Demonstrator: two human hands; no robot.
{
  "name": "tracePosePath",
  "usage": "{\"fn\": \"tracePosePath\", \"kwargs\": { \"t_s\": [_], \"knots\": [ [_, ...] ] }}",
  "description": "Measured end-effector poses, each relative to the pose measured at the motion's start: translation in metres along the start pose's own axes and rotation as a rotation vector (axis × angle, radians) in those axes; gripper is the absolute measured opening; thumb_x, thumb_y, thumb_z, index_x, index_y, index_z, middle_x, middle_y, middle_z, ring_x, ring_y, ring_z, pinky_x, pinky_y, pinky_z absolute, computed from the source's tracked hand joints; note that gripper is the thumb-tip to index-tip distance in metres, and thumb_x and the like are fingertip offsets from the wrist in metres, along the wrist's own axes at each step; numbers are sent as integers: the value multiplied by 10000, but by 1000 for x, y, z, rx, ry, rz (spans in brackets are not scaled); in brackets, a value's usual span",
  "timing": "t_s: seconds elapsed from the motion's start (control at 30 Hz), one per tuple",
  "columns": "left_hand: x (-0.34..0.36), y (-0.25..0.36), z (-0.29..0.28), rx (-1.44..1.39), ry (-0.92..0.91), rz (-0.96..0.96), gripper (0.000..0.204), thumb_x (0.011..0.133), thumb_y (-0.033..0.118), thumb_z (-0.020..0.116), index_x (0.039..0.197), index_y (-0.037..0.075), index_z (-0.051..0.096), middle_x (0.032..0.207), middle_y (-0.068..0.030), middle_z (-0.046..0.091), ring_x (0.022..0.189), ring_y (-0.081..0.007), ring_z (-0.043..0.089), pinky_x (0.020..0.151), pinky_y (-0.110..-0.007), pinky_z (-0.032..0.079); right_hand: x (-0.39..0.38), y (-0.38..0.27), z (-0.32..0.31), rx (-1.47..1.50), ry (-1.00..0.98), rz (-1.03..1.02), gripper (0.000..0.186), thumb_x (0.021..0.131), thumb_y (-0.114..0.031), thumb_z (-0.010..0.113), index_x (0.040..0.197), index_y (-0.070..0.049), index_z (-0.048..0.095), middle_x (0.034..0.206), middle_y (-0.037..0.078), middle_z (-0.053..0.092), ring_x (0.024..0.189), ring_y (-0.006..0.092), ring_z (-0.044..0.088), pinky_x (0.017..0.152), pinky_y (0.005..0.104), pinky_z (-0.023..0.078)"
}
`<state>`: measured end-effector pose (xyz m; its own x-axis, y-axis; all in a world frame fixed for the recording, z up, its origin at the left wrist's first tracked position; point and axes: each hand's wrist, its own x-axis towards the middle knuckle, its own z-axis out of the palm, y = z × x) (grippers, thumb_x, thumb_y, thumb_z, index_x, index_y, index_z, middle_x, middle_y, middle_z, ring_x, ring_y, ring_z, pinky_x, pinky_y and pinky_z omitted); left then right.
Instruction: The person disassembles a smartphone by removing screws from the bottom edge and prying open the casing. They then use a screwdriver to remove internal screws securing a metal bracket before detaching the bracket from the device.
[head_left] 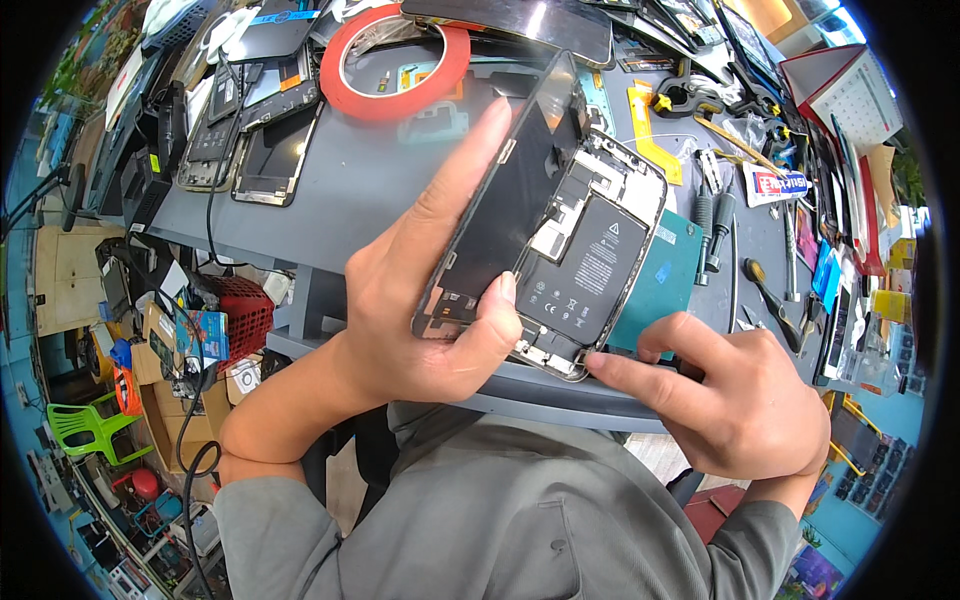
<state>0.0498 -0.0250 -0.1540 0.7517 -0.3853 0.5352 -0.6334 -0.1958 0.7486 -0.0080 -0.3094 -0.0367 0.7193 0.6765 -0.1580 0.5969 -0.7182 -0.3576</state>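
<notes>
Opened phone (575, 255), gripped from its left, met at its near right corner

The phone lies between the hands, over the near edge of the table (340, 180); whether it rests there or is held up, I cannot tell. Its long axis runs away from the person, the far end leaning right. The left hand (405, 300) is the closer one: it grasps the phone's left side, thumb at the inner edge, forefinger stretched along the back of the screen (495, 215), which stands tilted up like a book cover. The battery (585, 265) faces up. The right hand (735, 395) sits on the near right, its forefinger pointing left at the phone's near right corner, seemingly touching; the other fingers curl in, and whether they hold anything is unclear. That fingertip against that corner looks like the relation that matters most.

Just right of the phone is a green mat (670, 265); farther right, screwdrivers (722, 215), a brush (768, 290) and a tube (778, 185). Beyond its far end lie a yellow strip (655, 145) and, to the far left, red tape (457, 60). Other phones (270, 150) lie well left.

Off the table, left of the phone, are a red basket (245, 315) and, farther out, a green chair (85, 430).
</notes>
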Motion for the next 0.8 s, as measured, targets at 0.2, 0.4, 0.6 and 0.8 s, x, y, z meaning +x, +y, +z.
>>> {"fn": "tracePosePath", "kwargs": {
  "t_s": [0.2, 0.4, 0.6, 0.8],
  "knots": [
    [1, -1, -2, -1, -13, 23, 871, 916, 11, 662, 1703, -171, 335, 1707, -326, 521, 1475, -324, 661, 1219, -388, 515, 2, -4, -1, -96, -119, -10, 788, 765, -51, 769, 1511, -305, 754, 1015, 39, 679, 576, 207, 674, 517, 380, 550],
    [1, -1, -2, 5, -17, 40, 867, 914, 7, 662, 1692, -188, 335, 1720, -339, 499, 1496, -345, 647, 1227, -395, 510, 3, -3, -6, -60, -196, -1, 811, 811, -49, 767, 1582, -294, 707, 973, 45, 663, 559, 221, 657, 510, 391, 550],
    [3, -2, 6, -14, 101, 67, 823, 856, -24, 665, 1643, -162, 468, 1629, -320, 611, 1271, -373, 782, 1060, -366, 600, 4, 12, -5, 69, -150, -44, 806, 830, -22, 813, 1607, -195, 682, 916, 65, 674, 569, 267, 661, 515, 415, 539],
    [2, -3, 5, -23, 90, 57, 831, 854, -23, 670, 1647, -161, 464, 1623, -317, 617, 1265, -370, 783, 1059, -363, 599, 3, 16, -15, 161, -72, -35, 604, 869, -96, 828, 1461, -77, 710, 962, 85, 724, 637, 287, 713, 573, 417, 577]
  ]
}}
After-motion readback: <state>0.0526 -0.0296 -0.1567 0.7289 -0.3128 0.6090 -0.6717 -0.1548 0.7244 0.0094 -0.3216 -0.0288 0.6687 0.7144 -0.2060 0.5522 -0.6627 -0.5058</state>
